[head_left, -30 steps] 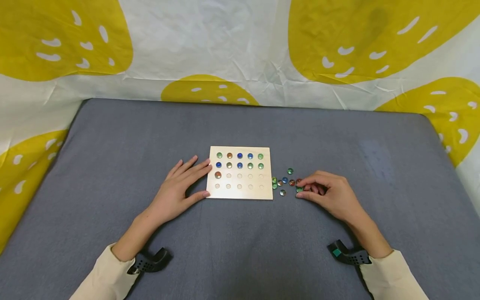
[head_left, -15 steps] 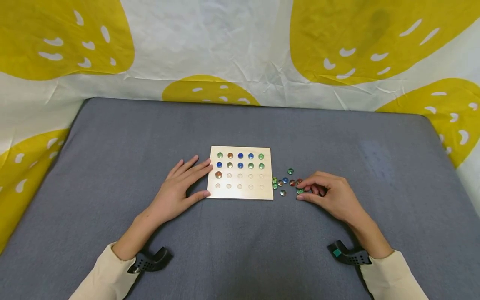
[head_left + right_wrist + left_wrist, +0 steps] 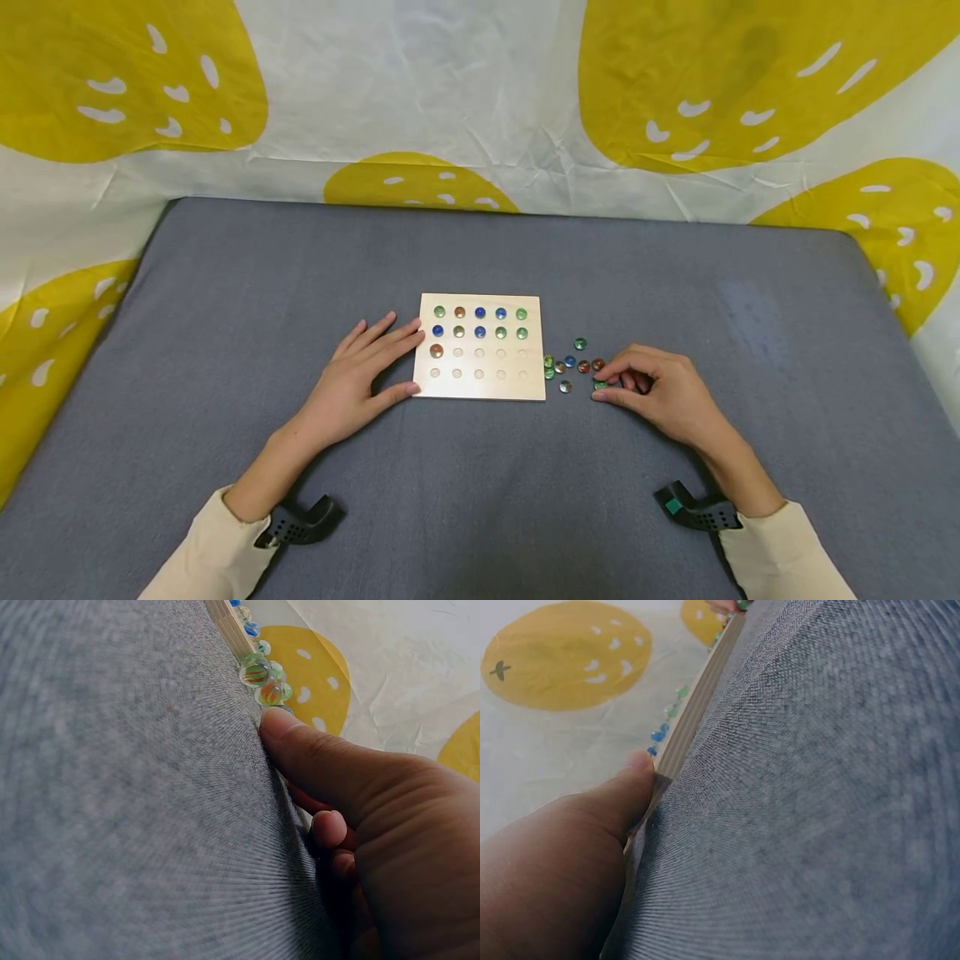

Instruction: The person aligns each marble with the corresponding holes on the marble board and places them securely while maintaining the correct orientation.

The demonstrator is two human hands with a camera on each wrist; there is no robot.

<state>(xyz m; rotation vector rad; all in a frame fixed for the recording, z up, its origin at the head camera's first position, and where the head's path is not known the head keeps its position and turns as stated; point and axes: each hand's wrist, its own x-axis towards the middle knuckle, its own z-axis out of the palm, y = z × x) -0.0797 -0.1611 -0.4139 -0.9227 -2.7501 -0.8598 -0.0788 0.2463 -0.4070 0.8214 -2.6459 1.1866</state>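
A pale wooden board (image 3: 501, 382) lies flat, with rows of round hollows. Glass marbles fill its two back rows, and a reddish marble (image 3: 437, 352) sits at the left end of the third. My left hand (image 3: 352, 377) rests at the board's left edge, fingers spread and straight; its thumb (image 3: 640, 769) touches the side in the left wrist view. Right of the board, my right hand (image 3: 660, 385) pinches a green marble (image 3: 599, 385) between thumb and index finger, low at the cloth, the other fingers curled. The thumb hides that marble in the right wrist view.
Several loose marbles, among them a blue marble (image 3: 571, 362) and a green marble (image 3: 580, 343), lie between the board and the right hand. Grey cloth (image 3: 480, 483) covers the table. A yellow-and-white curtain (image 3: 420, 75) hangs behind it.
The green marble at my right fingertips has shifted slightly toward me and shows less between thumb and index finger. My left hand and the board have stayed put.
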